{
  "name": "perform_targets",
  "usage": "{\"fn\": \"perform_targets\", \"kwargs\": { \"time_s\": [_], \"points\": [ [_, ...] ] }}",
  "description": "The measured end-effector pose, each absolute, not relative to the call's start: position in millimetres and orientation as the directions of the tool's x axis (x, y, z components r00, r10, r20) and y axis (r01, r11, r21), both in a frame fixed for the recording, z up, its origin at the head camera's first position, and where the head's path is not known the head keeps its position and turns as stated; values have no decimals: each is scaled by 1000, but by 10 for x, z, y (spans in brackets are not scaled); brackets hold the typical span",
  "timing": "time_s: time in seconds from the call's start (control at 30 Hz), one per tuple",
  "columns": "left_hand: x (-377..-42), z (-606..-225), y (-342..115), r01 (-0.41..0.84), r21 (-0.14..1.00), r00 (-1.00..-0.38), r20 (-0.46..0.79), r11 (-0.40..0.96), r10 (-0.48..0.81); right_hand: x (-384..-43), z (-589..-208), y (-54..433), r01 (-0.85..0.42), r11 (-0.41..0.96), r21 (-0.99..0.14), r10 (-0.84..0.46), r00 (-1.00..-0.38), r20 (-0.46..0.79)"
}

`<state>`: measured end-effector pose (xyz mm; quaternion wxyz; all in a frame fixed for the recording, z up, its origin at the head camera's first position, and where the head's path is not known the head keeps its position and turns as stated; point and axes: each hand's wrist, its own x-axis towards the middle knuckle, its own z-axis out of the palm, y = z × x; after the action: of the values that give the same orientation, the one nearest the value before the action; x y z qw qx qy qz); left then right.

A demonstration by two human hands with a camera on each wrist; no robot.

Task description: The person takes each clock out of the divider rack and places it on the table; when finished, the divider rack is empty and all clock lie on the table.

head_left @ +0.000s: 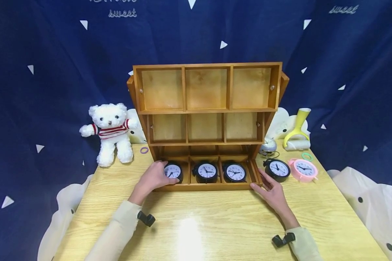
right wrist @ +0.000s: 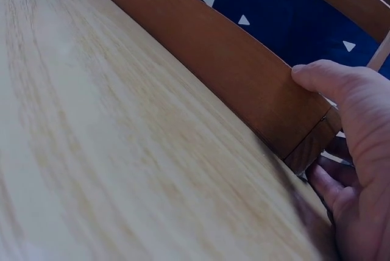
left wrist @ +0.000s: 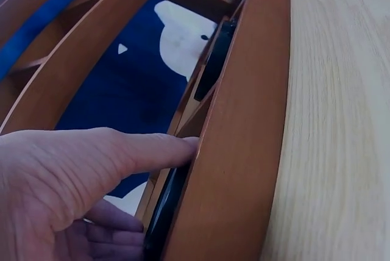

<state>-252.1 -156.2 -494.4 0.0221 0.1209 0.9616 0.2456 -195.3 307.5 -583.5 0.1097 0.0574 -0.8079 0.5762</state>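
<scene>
A black alarm clock (head_left: 173, 170) is sitting in the bottom-left compartment of the wooden tiered shelf (head_left: 202, 187); the left hand (head_left: 154, 177) is gripping it between thumb and fingers. The right hand (head_left: 273, 193) is grasping the shelf's bottom-right corner. Two more black clocks (head_left: 207, 171) are occupying the shelf's other bottom compartments. Right of the shelf, a pink alarm clock (head_left: 303, 169) is lying; left of it, a white teddy bear (head_left: 111, 132) is sitting.
</scene>
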Motion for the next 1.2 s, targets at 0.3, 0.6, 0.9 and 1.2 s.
{"fn": "perform_targets", "kwargs": {
  "time_s": [0.3,0.6,0.9,1.2],
  "points": [
    [-2582,-4919,-1441,193,408,-975,-20,892,220,-1929,-5862,3103,-230,309,-923,32,-967,252],
    [-2601,-5070,-1469,241,416,-971,107,877,216,-1931,-5885,3105,-233,313,-921,42,-965,258],
    [-2535,-5086,-1477,218,420,-976,90,881,198,-1933,-5885,3067,-230,326,-917,32,-967,254],
    [-2543,-5095,-1456,192,461,-981,85,866,173,-1949,-5871,3072,-227,328,-917,33,-967,252]
  ]
}}
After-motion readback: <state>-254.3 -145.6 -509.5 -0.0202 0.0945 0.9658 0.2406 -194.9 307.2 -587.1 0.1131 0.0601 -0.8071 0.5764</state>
